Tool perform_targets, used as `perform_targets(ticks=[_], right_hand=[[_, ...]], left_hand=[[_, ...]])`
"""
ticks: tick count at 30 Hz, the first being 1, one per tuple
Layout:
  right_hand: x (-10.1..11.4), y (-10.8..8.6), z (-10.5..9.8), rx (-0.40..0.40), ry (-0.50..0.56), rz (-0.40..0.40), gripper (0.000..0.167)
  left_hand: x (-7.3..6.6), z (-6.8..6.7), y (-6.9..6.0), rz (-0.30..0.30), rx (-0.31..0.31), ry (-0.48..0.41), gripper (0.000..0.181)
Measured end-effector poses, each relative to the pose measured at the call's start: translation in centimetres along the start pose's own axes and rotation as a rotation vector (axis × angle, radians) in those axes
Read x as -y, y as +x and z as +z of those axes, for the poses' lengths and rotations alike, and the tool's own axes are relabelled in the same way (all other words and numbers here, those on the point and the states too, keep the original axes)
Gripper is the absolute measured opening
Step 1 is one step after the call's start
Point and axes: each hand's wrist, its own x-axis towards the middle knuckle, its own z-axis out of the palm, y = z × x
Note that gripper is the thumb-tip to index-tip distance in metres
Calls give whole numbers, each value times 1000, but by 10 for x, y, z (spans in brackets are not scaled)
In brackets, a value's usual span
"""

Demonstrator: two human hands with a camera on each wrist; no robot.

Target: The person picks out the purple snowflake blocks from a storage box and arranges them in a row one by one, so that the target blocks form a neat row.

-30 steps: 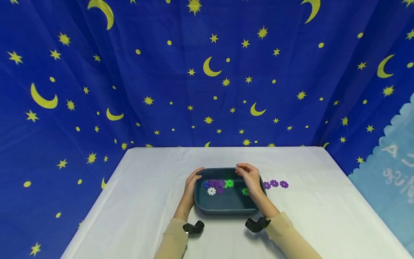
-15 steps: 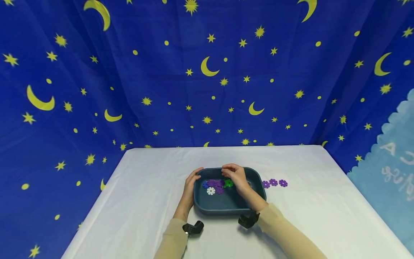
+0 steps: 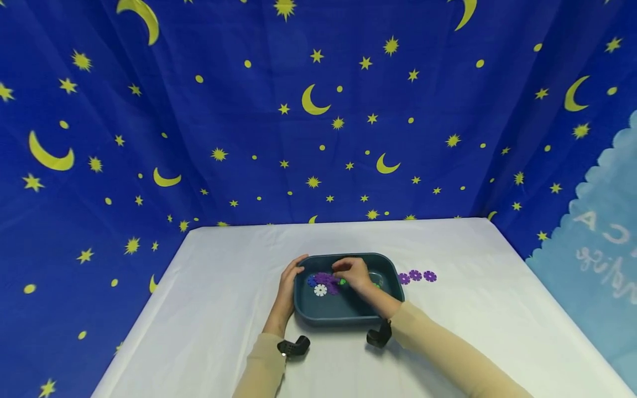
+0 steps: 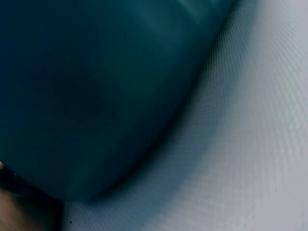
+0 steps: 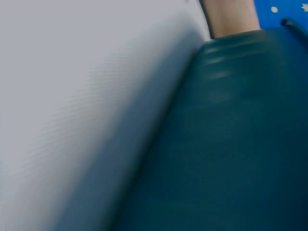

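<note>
A dark teal tray (image 3: 343, 319) with raised walls stands on the white cloth. My left hand (image 3: 286, 290) holds its left side, the thumb reaching over the rim. Inside lie several small notched discs: purple discs (image 3: 325, 282) in a heap, a blue disc (image 3: 311, 281) at their left and a white disc (image 3: 320, 290) in front. My right hand (image 3: 355, 273) is inside the tray, its bent fingers at the right edge of the purple heap. Whether it pinches a disc is hidden. A green disc (image 3: 342, 281) shows beneath it. Both wrist views show mainly the tray's outer wall (image 5: 216, 144).
Purple discs (image 3: 416, 275) lie in a row on the white tablecloth (image 3: 473, 309), right of the tray. A blue curtain (image 3: 259, 110) with yellow moons and stars hangs behind. A light blue panel (image 3: 597, 232) stands at the right.
My right hand has moved left from the tray's right side to the purple heap, and lower. My left hand stays at the left rim. The whole head view has shifted slightly.
</note>
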Motion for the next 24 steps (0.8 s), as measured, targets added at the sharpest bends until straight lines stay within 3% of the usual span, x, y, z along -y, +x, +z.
perform_targets(ticks=[7,14,21,24], right_hand=[[-1,-1,3,30,-166,-48,25],[-1,-3,4,50,-167,-57,25],[0,-5,4,-32,-211,-103,24],[0,-5,3,-40,-241,-96,24]], left_hand=[[2,-4,1,-13,-1,-13,45],[-1,-4,1,-24,12,-33,45],[-21,3,-12,-21,22,-6,46],[-24,5,-13,-18,23,-8,46]])
